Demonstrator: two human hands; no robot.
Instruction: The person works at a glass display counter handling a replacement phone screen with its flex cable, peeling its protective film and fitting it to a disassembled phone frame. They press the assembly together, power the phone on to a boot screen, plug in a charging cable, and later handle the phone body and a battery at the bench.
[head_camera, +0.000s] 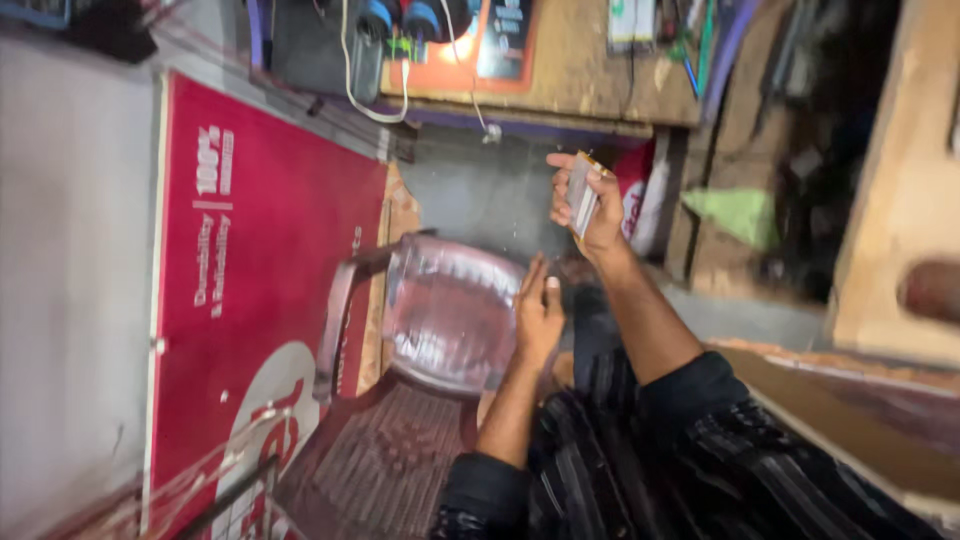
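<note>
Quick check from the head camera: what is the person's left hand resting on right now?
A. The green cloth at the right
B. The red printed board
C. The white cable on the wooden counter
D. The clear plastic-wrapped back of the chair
D: the left hand lies on the top edge of the clear plastic-wrapped chair back, while the right hand is raised, holding a small flat packet.

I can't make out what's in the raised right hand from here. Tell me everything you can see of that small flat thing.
The small flat thing is thin and rectangular, with a pale grey face and a yellow-orange edge; it could be a card or small packet, but blur hides detail. It stands roughly upright, pinched between the thumb and fingers of the right hand, raised in the air above the plastic chair. Nothing else touches it.
</note>
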